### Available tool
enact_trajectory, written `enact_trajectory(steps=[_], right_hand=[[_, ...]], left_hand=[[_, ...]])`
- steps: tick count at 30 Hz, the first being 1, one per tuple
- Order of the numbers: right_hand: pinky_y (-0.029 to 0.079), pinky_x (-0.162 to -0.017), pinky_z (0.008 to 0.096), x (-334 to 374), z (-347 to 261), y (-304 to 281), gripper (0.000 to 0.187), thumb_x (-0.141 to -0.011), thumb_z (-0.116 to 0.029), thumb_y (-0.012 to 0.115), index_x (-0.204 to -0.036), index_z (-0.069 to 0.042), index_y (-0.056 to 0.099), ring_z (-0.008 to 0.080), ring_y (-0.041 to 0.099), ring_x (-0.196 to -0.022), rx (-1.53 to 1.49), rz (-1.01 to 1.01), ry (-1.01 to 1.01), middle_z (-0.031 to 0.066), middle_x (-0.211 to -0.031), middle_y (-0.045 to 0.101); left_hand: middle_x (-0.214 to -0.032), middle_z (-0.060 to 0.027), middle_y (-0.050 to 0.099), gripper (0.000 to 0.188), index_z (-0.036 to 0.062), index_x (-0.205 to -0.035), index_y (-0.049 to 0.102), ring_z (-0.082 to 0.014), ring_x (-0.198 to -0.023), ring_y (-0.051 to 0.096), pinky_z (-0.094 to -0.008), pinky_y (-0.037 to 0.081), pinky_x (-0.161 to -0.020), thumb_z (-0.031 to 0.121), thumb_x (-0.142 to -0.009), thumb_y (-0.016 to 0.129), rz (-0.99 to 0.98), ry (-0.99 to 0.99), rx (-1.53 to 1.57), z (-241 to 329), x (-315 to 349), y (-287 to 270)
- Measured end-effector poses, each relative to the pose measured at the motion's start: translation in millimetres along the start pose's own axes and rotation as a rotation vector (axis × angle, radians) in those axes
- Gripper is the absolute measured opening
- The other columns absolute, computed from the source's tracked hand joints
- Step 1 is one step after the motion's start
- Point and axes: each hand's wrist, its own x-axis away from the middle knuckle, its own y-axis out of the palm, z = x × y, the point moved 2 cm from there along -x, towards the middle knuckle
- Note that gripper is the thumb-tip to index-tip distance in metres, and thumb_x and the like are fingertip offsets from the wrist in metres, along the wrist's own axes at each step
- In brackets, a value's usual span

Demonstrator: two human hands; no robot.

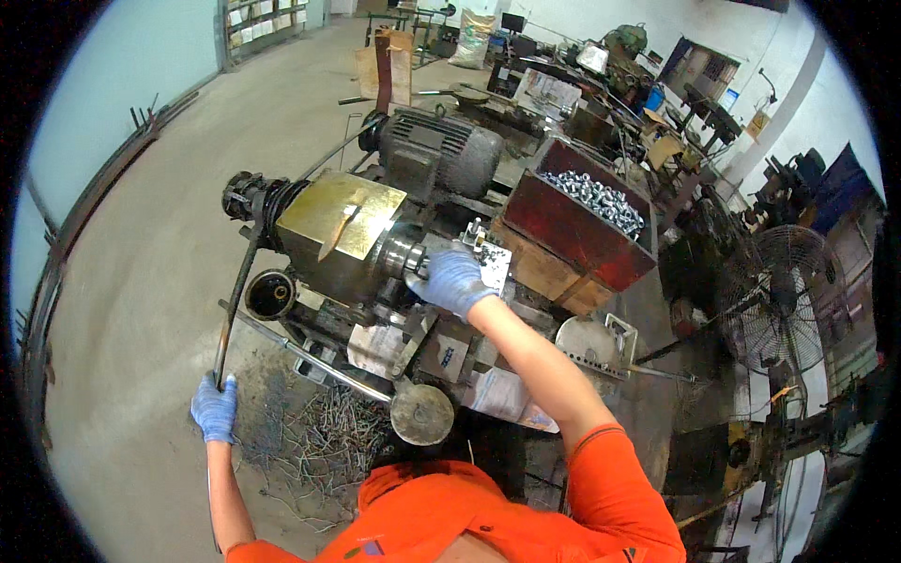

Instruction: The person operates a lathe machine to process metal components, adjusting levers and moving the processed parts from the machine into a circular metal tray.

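Observation:
Down at the left, my left hand (pixel 215 407), in a blue glove, is wrapped round the lower end of a long metal lever (pixel 241 296). That lever runs up to the left end of a lathe-like machine (pixel 328 267). My right hand (pixel 452 280), gloved the same way, is at the machine's shiny round chuck (pixel 402 255). Its fingers are curled in toward the chuck face, and whatever they hold is hidden. A brush with a wooden handle (pixel 336 235) lies on the yellowish top cover (pixel 371 205), left of the chuck.
A dark red bin (pixel 563 211) of shiny metal nuts stands on a wooden block right of the chuck. Behind sits a motor (pixel 441 150). Metal shavings (pixel 328 427) litter the floor below. A round plate (pixel 422 414) is near my body; a fan (pixel 784 286) stands right.

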Motion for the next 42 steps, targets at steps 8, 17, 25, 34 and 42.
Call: enact_trajectory(steps=[8,17,25,34,42], right_hand=[[0.043,-0.088,0.0399,65.0,109.4,-122.0,0.032,-0.075,-0.036,0.067,-0.087,-0.007,0.069,0.0332,0.056,-0.099,-0.151,0.348,0.178,0.0174,-0.097,0.064],[0.042,-0.092,0.0438,174.3,114.0,-101.0,0.048,-0.072,-0.033,0.072,-0.111,-0.009,0.060,0.0388,0.050,-0.109,-0.087,0.570,0.218,0.0224,-0.120,0.051],[0.046,-0.085,0.0374,297.0,112.7,0.9,0.029,-0.070,-0.022,0.072,-0.092,-0.004,0.068,0.0313,0.060,-0.096,-0.326,0.522,0.477,0.0171,-0.096,0.064],[0.050,-0.070,0.0311,330.4,105.7,14.3,0.024,-0.069,-0.019,0.073,-0.085,-0.001,0.068,0.0232,0.063,-0.072,-0.447,0.509,0.596,0.0128,-0.081,0.067],[0.049,-0.075,0.0340,346.2,97.2,-0.8,0.022,-0.071,-0.020,0.072,-0.083,-0.002,0.068,0.0287,0.064,-0.078,-0.545,0.446,0.725,0.0146,-0.084,0.067]], left_hand=[[-0.090,-0.0155,0.063,0.051,0.0065,-0.121,0.053,-0.0261,-0.074,0.062,-0.0363,0.048,-0.066,0.037,-0.081,0.061,0.178,0.363,0.435,98.5,-25.7,-45.4],[-0.084,-0.0151,0.064,0.048,0.0096,-0.120,0.054,-0.0308,-0.067,0.063,-0.0389,0.049,-0.061,0.039,-0.083,0.058,0.343,0.771,0.354,246.0,-72.6,-15.7],[-0.070,-0.0132,0.060,0.025,0.0051,-0.104,0.061,-0.0304,-0.056,0.058,-0.0409,0.045,-0.051,0.023,-0.086,0.055,0.413,1.004,0.645,272.3,-9.9,-11.1],[-0.066,-0.0113,0.058,0.021,0.0100,-0.098,0.061,-0.0280,-0.057,0.059,-0.0405,0.046,-0.050,0.025,-0.087,0.052,0.154,1.041,0.423,305.3,28.5,27.4],[-0.070,-0.0110,0.060,0.020,0.0084,-0.100,0.064,-0.0270,-0.059,0.059,-0.0388,0.044,-0.051,0.021,-0.085,0.058,0.339,1.007,0.585,273.1,13.3,-31.7]])
